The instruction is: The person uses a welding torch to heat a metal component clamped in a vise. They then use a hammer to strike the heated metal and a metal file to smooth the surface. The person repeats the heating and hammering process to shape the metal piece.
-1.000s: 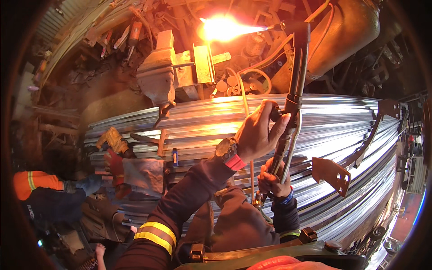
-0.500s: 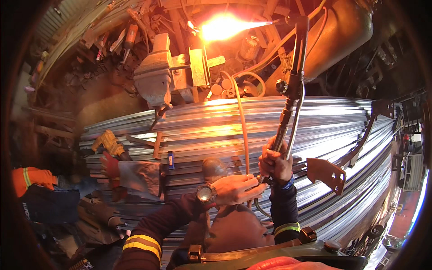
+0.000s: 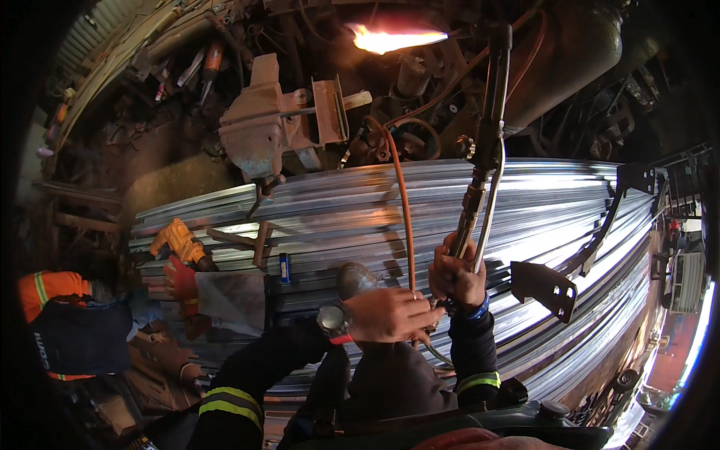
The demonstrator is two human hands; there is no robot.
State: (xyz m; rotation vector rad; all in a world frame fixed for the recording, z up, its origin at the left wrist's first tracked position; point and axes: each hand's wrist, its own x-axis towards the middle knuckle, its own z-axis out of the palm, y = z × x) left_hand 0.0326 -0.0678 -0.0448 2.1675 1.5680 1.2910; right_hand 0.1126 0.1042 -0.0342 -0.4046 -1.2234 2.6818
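My right hand (image 3: 457, 279) is wrapped round the handle of a gas cutting torch (image 3: 474, 202), held upright with its head at the top. From the tip a bright flame (image 3: 397, 40) points left. At the torch's lower end, where the hoses join, my left hand (image 3: 386, 315) pinches the valve fittings; its fingertips are partly hidden. An orange hose (image 3: 405, 217) runs from behind my left hand up towards the back.
Long metal bars (image 3: 322, 202) lie under my hands. On them are a yellow glove (image 3: 178, 238), a red-and-grey glove (image 3: 225, 296), a small blue box (image 3: 285, 268) and a bent bracket (image 3: 544, 289). Behind stand a bench vise (image 3: 259, 124) and a gas cylinder (image 3: 574, 60). At left is another person's orange sleeve (image 3: 56, 289).
The flame has shrunk from a broad orange blaze to a shorter, narrower one, and the scene is darker. My hands stay on the torch, nearly in the same place.
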